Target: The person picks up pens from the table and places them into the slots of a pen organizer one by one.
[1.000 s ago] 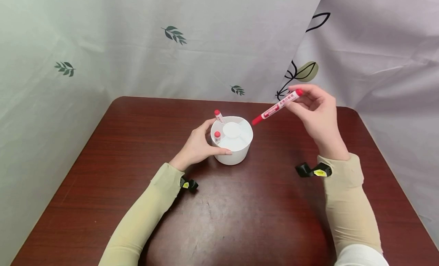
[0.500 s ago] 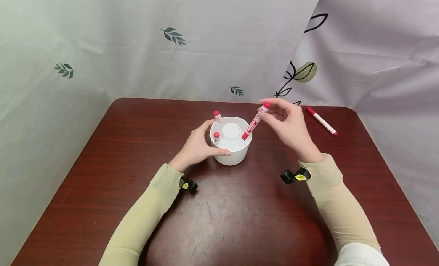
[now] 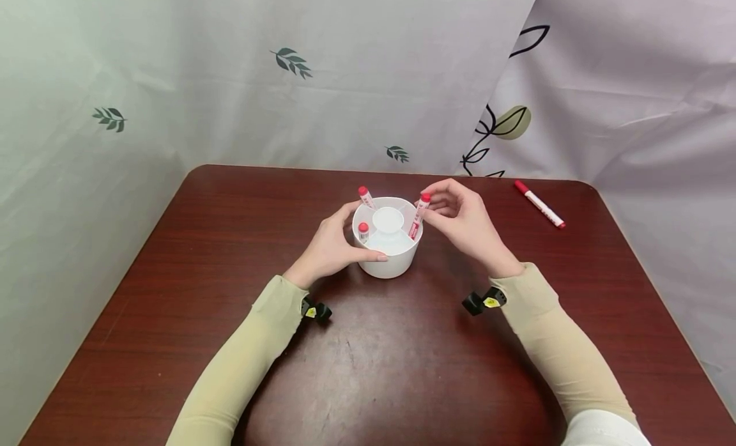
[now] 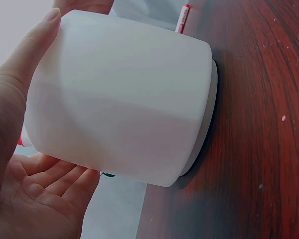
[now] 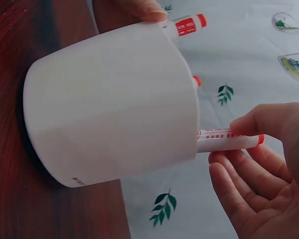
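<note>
A white round pen holder (image 3: pixel 386 265) with inner compartments stands on the table. My left hand (image 3: pixel 330 248) grips its left side, thumb across the front of the rim and fingers behind. Between thumb and fingertips my right hand (image 3: pixel 462 222) pinches a red whiteboard marker (image 5: pixel 224 141), whose lower part is down inside the right side of the holder. Two more red-capped markers lean in the left compartments, a rear marker (image 3: pixel 366 197) and a front marker (image 3: pixel 363 231). The left wrist view shows mostly the holder's outer wall (image 4: pixel 124 94).
Another red-capped marker (image 3: pixel 540 204) lies on the dark red-brown table (image 3: pixel 368 369) at the back right. Behind the table hangs a pale curtain (image 3: pixel 230 82) with leaf prints. A black wrist camera (image 3: pixel 483 301) sticks out from the right sleeve.
My right hand has moved left and down, carrying its marker from right of the holder to inside it, tilting it more upright. The marker on the table has come into view. The left hand stays put.
</note>
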The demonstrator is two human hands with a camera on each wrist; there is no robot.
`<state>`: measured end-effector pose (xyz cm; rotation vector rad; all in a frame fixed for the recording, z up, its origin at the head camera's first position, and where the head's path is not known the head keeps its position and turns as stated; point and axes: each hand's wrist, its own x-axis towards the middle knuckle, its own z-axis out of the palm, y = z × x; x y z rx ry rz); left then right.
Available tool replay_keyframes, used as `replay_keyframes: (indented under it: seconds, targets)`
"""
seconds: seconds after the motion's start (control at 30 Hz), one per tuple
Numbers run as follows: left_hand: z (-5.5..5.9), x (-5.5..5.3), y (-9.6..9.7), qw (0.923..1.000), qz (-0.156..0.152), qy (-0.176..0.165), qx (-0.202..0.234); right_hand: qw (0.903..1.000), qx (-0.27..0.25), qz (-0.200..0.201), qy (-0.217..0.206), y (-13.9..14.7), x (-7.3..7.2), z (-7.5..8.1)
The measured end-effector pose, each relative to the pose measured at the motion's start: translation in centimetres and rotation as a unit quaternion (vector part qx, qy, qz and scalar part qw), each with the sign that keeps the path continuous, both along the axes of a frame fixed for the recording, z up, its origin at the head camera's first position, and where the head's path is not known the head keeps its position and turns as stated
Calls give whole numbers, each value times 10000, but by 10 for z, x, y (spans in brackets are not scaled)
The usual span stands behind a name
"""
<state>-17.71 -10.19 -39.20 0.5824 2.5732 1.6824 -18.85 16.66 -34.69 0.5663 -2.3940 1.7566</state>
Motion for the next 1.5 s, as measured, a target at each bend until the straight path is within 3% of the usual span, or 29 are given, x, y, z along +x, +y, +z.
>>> replay_keyframes:
  seconds: [0.13, 0.37, 0.77, 0.97, 1.2, 1.5]
  targets:
    - [-1, 0, 0, 10000, -22, -15, 37, 9999, 151, 31, -38, -1, -2, -4]
    - [-2, -1, -1, 10000, -21, -5, 44, 9990, 437, 37, -26, -11, 15, 24]
    - [-1, 0, -1, 10000, 4, 54, 30, 9987, 455, 69, -220, -2, 13, 18]
    - [0, 3, -9, 9999, -32, 90, -125, 9984, 446, -242, -232, 15, 17, 14]
    - [1, 4, -16, 9992, 27, 287, -278, 9960, 230, -833, -238, 61, 7, -11]
    - [0, 2, -2, 9986, 122, 316, -409, 9837, 352, -1762, -54, 110, 14, -3]
